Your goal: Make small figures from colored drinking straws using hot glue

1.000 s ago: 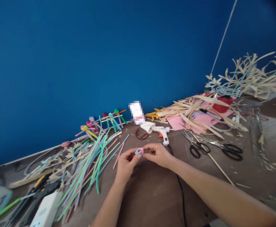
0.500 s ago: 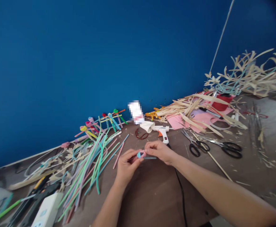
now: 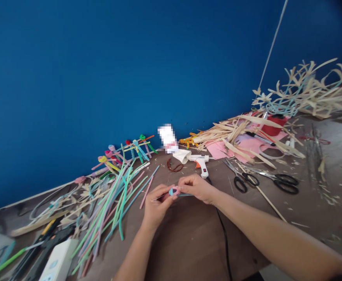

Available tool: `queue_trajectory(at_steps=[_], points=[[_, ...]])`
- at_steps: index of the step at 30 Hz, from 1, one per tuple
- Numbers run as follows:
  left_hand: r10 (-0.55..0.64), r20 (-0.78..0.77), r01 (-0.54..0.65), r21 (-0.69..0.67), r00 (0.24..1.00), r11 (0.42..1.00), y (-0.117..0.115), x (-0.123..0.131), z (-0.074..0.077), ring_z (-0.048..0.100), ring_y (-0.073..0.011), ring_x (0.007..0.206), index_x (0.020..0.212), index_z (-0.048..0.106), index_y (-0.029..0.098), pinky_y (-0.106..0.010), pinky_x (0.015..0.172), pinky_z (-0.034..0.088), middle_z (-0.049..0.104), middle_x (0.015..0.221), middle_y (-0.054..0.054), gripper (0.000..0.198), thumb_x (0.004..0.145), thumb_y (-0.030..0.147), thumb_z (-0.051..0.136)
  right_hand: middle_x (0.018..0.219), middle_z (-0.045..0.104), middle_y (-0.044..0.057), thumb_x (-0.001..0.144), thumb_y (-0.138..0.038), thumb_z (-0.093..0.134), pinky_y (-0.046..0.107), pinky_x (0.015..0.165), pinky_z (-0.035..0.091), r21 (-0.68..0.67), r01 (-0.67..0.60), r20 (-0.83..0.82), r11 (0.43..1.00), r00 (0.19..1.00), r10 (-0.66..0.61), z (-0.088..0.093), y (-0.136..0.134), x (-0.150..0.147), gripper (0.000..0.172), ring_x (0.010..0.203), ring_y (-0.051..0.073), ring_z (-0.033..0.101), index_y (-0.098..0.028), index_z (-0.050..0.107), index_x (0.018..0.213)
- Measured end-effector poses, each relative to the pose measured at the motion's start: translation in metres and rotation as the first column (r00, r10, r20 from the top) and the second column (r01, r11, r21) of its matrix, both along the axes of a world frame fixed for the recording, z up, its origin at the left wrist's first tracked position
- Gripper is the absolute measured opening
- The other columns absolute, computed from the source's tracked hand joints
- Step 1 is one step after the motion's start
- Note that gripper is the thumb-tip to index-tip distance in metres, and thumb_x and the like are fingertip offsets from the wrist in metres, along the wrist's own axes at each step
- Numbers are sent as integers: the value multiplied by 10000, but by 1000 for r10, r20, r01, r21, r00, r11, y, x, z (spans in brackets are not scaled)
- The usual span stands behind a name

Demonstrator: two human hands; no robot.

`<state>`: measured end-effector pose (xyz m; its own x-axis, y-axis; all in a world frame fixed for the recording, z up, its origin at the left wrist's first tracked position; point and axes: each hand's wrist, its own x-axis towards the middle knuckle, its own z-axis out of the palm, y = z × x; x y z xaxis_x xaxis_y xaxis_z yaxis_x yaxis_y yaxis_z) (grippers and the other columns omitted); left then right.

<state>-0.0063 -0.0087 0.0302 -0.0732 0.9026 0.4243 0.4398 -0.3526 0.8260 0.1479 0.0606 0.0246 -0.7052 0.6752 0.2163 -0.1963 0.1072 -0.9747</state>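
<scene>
My left hand (image 3: 158,205) and my right hand (image 3: 197,188) meet at the middle of the wooden table (image 3: 188,242). Both pinch a small pink loop of pipe cleaner (image 3: 174,191) with a blue twist at its left side. A blue stem (image 3: 186,194) runs right from the loop under my right fingers. A thin stem end (image 3: 157,199) sticks out left past my left fingers. My fingers hide part of the loop.
A white glue gun (image 3: 201,164) with a black cord (image 3: 223,242) lies beyond my right hand. Nearby are two pairs of scissors (image 3: 242,180), pastel stems (image 3: 109,207), small stem figures (image 3: 132,150), dried leaf strips (image 3: 229,134), and pink paper (image 3: 220,150) against a blue wall (image 3: 100,70).
My hands have drawn closer around the loop. The blue stem now passes under my right fingers, and a thin end shows at the left. The pink loop looks tighter.
</scene>
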Motion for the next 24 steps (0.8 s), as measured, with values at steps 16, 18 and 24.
queue_trajectory(at_steps=[16, 18, 24], points=[[69, 474, 41, -218, 878, 975, 6, 0, -12, 488, -92, 542, 815, 677, 150, -193, 496, 360, 625, 666, -30, 243, 599, 261, 684, 530, 485, -24, 745, -409, 510, 199, 490, 305, -38, 161, 58, 986, 986, -159, 2, -5, -3, 319, 509, 75, 406, -127, 589, 620], [119, 595, 41, -249, 795, 968, 8, -1, -14, 421, -53, 467, 820, 669, 155, -165, 435, 299, 607, 629, -7, 265, 588, 284, 690, 560, 496, -20, 733, -371, 533, 203, 507, 322, 58, 221, 69, 974, 972, -224, 4, -4, -1, 264, 529, 82, 421, -134, 582, 629], [133, 622, 39, -255, 772, 966, 9, -2, -11, 363, -29, 435, 823, 657, 145, -158, 414, 260, 577, 608, 12, 286, 571, 274, 697, 685, 551, 12, 677, -248, 620, 269, 690, 377, 453, 263, 55, 852, 946, -320, 9, -6, 0, 81, 722, 144, 489, -175, 620, 711]])
